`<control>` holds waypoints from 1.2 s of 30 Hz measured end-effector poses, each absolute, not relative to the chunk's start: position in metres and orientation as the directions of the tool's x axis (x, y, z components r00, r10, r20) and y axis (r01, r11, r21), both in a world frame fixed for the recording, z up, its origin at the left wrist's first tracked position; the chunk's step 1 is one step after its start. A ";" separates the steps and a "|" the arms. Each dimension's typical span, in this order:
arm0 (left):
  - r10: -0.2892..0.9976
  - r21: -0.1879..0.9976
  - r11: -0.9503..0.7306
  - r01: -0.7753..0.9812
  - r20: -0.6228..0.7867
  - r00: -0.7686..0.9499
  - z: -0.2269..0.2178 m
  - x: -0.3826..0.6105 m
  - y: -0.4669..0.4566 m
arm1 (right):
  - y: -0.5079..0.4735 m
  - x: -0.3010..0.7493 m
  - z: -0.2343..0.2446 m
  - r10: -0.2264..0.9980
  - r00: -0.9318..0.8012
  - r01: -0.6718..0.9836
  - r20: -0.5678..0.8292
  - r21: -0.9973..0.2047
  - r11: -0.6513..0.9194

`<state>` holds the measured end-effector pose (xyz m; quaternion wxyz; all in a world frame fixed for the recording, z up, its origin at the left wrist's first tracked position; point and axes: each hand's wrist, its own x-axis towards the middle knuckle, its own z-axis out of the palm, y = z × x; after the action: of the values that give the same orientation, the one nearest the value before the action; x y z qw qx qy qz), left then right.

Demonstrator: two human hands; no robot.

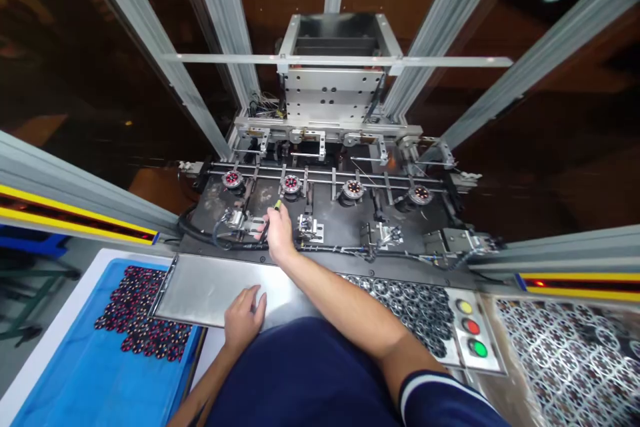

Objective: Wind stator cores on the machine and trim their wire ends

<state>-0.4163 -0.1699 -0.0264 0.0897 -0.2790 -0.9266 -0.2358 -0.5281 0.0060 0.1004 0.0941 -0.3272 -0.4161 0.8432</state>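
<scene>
My right hand (280, 235) reaches over the machine bed, its fingers closed round a slim dark pen-like tool with a yellow-green end (278, 204). That end points toward a round fixture holding a red-and-black disc (291, 183), just beyond the hand; whether they touch I cannot tell. My left hand (244, 315) rests at the front edge of a bare metal tray (210, 290), thumb apart from the loosely bent fingers, with nothing in it. Along the same row are another red-and-black disc (233, 179) and two fixtures with dark, pale-spotted discs (353, 189) (420, 194).
At left, a blue tray (75, 360) bears many small round parts. Black rings (410, 307) lie right of my forearm, beside a panel with yellow, red and green buttons (471, 327). Metal rings (575, 353) fill the far right. Upright frame posts (165, 67) and yellow-edged sensor bars (75, 213) flank the machine.
</scene>
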 end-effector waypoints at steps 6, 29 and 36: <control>0.474 0.387 0.737 0.554 0.290 -0.832 -0.026 -0.416 -0.170 | 0.009 -0.532 0.101 0.415 -0.761 0.129 -0.498 -0.744 -0.656; 0.483 0.379 0.723 0.577 0.321 -0.815 -0.028 -0.416 -0.172 | 0.034 -0.418 0.184 -0.321 -0.922 0.376 -0.219 -0.706 -0.600; 0.459 0.380 0.732 0.565 0.337 -0.822 -0.023 -0.415 -0.170 | 0.118 -0.399 0.155 0.339 -0.834 0.099 -0.436 -0.721 -0.686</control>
<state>-0.4154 -0.1698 -0.0231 0.1108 -0.2771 -0.9241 -0.2388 -0.3992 0.1179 0.1550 0.0686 -0.2800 -0.3904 0.8743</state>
